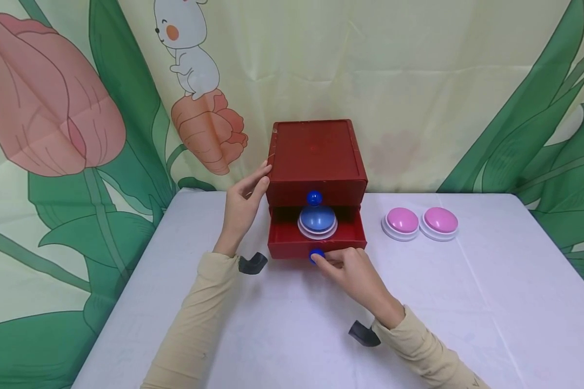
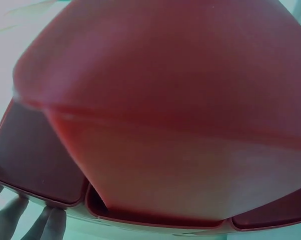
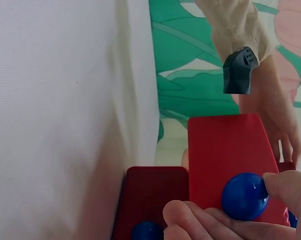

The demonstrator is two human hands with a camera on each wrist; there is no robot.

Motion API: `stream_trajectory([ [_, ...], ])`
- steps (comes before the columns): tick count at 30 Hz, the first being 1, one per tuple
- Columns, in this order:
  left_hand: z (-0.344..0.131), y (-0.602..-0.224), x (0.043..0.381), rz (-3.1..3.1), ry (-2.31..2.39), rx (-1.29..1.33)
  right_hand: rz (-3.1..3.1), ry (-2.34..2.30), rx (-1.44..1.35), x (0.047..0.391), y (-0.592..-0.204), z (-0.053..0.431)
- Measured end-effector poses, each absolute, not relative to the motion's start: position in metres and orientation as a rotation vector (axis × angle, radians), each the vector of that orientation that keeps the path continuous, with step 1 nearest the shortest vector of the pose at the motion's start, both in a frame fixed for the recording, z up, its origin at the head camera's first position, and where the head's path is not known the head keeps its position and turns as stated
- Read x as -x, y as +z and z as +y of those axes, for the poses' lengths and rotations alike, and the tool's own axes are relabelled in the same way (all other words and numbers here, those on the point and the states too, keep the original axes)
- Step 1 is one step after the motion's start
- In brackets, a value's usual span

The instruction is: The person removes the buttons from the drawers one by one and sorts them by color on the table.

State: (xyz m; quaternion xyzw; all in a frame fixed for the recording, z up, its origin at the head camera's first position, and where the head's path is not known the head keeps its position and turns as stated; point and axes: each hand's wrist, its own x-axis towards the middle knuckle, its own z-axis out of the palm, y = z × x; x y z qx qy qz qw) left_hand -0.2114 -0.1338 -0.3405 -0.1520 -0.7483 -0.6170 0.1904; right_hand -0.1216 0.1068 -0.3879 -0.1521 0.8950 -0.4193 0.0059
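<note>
A red drawer cabinet point(image 1: 313, 151) stands at the back of the table, its middle drawer point(image 1: 292, 249) pulled out. Inside that drawer sits a blue dome-topped button point(image 1: 317, 219) on a white base. My right hand point(image 1: 355, 273) pinches the drawer's round blue knob point(image 3: 245, 196) between thumb and fingers. The fingers of my left hand point(image 1: 243, 202) lie fairly straight against the cabinet's left side. In the left wrist view the drawer's underside fills most of the picture, with left fingertips point(image 2: 53, 222) at the cabinet's edge.
Two pink dome-topped buttons point(image 1: 402, 222) on white bases stand side by side right of the cabinet. Above the open drawer is another blue knob point(image 1: 314, 198); a lower drawer point(image 3: 155, 192) stays closed beneath. A printed cloth point(image 1: 394, 97) hangs behind the white table point(image 1: 292, 335).
</note>
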Motion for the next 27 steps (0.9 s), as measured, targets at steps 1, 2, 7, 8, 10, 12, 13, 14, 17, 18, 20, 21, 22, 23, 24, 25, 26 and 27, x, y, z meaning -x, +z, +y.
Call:
stream_trajectory([
  [1, -0.133, -0.336, 0.208, -2.106, -1.737, 0.426, 2.801, -1.309, 0.476, 0.121, -0.388, 0.107],
  [2, -0.133, -0.337, 0.208, -2.103, -1.735, 0.430, 2.800, -1.307, 0.474, 0.121, -0.388, 0.107],
  [7, -0.133, -0.338, 0.209, -2.110, -1.728, 0.422, 2.794, -1.299, 0.469, 0.117, -0.387, 0.108],
  [8, -0.134, -0.340, 0.211, -2.110, -1.728, 0.423, 2.795, -1.296, 0.468, 0.116, -0.387, 0.108],
  [10, -0.131, -0.332, 0.205, -2.126, -1.733, 0.415, 2.792, -1.292, 0.472, 0.115, -0.387, 0.108],
  [12, -0.129, -0.325, 0.198, -2.138, -1.732, 0.411, 2.795, -1.281, 0.480, 0.113, -0.386, 0.108],
  [13, -0.129, -0.321, 0.195, -2.143, -1.727, 0.409, 2.794, -1.279, 0.491, 0.112, -0.386, 0.108],
  [14, -0.128, -0.318, 0.193, -2.149, -1.721, 0.406, 2.796, -1.281, 0.503, 0.112, -0.386, 0.107],
  [17, -0.128, -0.315, 0.190, -2.151, -1.713, 0.407, 2.803, -1.273, 0.528, 0.109, -0.385, 0.107],
  [18, -0.127, -0.314, 0.189, -2.151, -1.710, 0.408, 2.804, -1.272, 0.535, 0.109, -0.385, 0.106],
  [20, -0.127, -0.314, 0.189, -2.147, -1.710, 0.416, 2.803, -1.276, 0.547, 0.107, -0.386, 0.106],
  [21, -0.127, -0.314, 0.189, -2.144, -1.709, 0.421, 2.802, -1.276, 0.549, 0.107, -0.386, 0.106],
  [22, -0.127, -0.314, 0.190, -2.145, -1.707, 0.423, 2.801, -1.279, 0.559, 0.106, -0.387, 0.106],
  [23, -0.127, -0.314, 0.190, -2.142, -1.710, 0.425, 2.803, -1.282, 0.568, 0.106, -0.387, 0.106],
  [24, -0.127, -0.315, 0.190, -2.141, -1.709, 0.426, 2.806, -1.285, 0.579, 0.105, -0.387, 0.106],
  [25, -0.127, -0.315, 0.190, -2.140, -1.711, 0.428, 2.810, -1.286, 0.590, 0.105, -0.388, 0.106],
  [26, -0.128, -0.315, 0.191, -2.138, -1.714, 0.429, 2.816, -1.284, 0.596, 0.105, -0.388, 0.106],
  [27, -0.128, -0.316, 0.191, -2.137, -1.716, 0.430, 2.823, -1.279, 0.602, 0.104, -0.388, 0.106],
])
